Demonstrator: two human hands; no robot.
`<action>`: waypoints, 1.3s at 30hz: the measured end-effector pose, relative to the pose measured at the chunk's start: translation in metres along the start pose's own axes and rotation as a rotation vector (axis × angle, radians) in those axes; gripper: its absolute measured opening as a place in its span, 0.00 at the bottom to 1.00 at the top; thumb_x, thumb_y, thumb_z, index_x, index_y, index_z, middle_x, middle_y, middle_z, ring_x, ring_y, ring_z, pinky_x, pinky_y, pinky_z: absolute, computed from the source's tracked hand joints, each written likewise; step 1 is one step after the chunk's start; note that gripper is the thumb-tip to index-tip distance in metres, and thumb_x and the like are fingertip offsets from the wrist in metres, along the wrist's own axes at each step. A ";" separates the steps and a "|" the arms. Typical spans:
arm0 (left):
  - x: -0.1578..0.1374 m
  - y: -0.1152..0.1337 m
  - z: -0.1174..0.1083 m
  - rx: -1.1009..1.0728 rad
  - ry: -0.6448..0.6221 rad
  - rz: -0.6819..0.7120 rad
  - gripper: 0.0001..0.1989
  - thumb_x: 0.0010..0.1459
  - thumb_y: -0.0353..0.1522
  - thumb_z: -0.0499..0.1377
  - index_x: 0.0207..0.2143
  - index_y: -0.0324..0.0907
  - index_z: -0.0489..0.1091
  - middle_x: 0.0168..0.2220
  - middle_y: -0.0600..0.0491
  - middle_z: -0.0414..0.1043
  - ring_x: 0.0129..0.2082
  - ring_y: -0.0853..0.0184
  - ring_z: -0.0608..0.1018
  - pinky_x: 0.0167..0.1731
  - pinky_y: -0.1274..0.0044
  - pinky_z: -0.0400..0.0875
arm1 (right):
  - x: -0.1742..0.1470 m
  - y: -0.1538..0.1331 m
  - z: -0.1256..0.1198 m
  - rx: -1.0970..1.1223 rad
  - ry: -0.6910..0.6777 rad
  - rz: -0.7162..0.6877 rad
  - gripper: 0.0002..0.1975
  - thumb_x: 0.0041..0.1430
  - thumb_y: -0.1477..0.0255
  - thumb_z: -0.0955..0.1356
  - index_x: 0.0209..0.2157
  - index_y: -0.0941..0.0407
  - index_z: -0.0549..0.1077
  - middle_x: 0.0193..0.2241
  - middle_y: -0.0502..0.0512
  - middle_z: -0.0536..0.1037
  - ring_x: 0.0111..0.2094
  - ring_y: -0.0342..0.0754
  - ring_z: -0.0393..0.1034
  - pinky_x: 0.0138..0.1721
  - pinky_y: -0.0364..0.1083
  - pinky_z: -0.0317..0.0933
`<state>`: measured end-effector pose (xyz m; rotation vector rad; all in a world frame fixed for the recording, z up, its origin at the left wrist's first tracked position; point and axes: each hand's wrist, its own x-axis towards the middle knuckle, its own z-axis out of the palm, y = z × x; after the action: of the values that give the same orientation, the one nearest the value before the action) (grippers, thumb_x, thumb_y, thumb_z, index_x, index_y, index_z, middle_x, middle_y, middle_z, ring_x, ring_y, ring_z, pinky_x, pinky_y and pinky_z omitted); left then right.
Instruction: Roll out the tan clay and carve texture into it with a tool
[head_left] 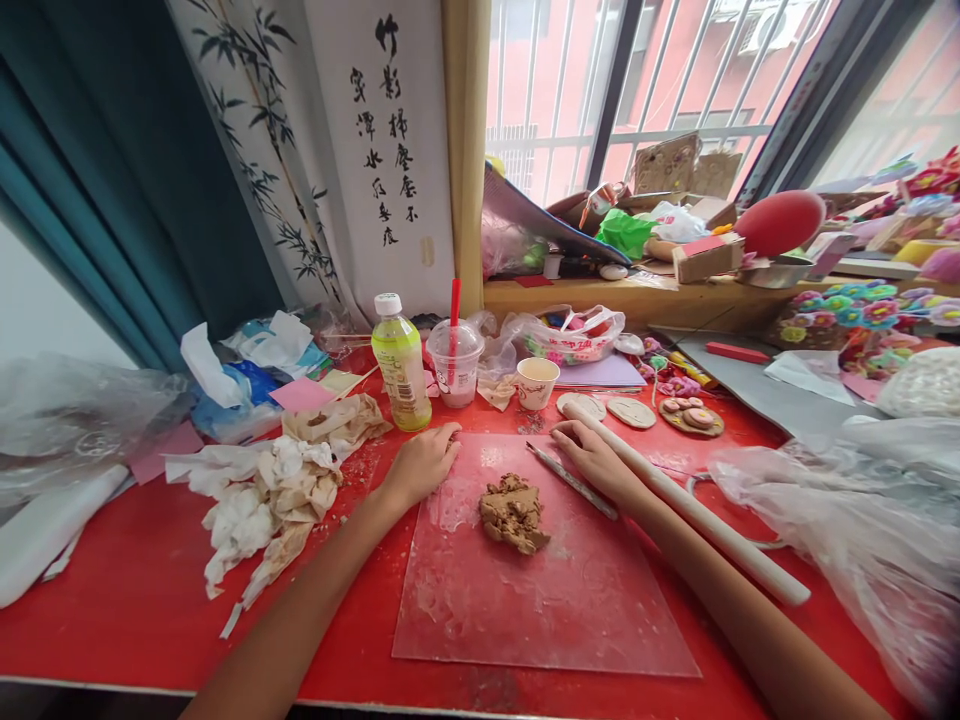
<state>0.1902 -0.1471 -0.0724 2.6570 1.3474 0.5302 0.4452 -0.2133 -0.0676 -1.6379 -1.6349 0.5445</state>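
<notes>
A rough lump of brown clay [514,513] sits on a transparent sheet [540,620] on the red table. My left hand [424,462] rests at the sheet's upper left corner, fingers stretched out and holding nothing. On the other side, my right hand [596,465] lies palm down near the sheet's upper right corner, fingers loosely extended, with nothing in its grip. A thin clay-smeared stick tool [571,481] lies on the sheet just left of my right hand. Along that hand's right side runs a long pale rolling pin [697,510], close to or touching it.
Behind the sheet stand a green drink bottle [401,365], a plastic cup [455,365] with a red straw and a paper cup [537,383]. Flat clay discs [631,412] lie right of these. Crumpled tissues [277,490] are at left, plastic bags [832,510] at right.
</notes>
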 end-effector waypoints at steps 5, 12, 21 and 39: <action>0.001 0.002 -0.002 0.009 0.020 -0.058 0.12 0.60 0.32 0.48 0.45 0.42 0.63 0.42 0.51 0.71 0.40 0.63 0.74 0.37 0.75 0.66 | 0.001 0.000 0.002 0.014 -0.006 0.022 0.15 0.58 0.61 0.58 0.28 0.57 0.66 0.30 0.55 0.71 0.34 0.48 0.66 0.37 0.46 0.59; 0.001 0.002 -0.006 0.000 0.033 -0.111 0.08 0.59 0.33 0.49 0.40 0.44 0.64 0.36 0.54 0.73 0.36 0.65 0.75 0.32 0.78 0.63 | -0.004 -0.004 0.003 0.053 -0.031 0.056 0.16 0.59 0.60 0.57 0.31 0.57 0.66 0.31 0.55 0.72 0.34 0.47 0.68 0.36 0.44 0.60; 0.001 0.002 -0.011 0.027 0.045 -0.118 0.07 0.59 0.31 0.48 0.33 0.42 0.65 0.31 0.54 0.72 0.31 0.69 0.74 0.32 0.79 0.62 | -0.008 -0.010 0.004 -0.006 -0.056 0.053 0.16 0.58 0.62 0.58 0.29 0.58 0.68 0.31 0.56 0.73 0.33 0.48 0.67 0.37 0.46 0.59; -0.018 0.025 -0.024 0.360 0.126 0.189 0.14 0.62 0.37 0.46 0.31 0.39 0.68 0.31 0.50 0.67 0.33 0.66 0.69 0.24 0.78 0.58 | -0.018 -0.023 -0.007 0.060 -0.163 -0.076 0.16 0.56 0.63 0.63 0.42 0.54 0.72 0.45 0.57 0.73 0.46 0.51 0.67 0.50 0.51 0.59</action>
<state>0.1904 -0.1776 -0.0484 3.1138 1.3419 0.5262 0.4338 -0.2349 -0.0497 -1.5149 -1.7734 0.6966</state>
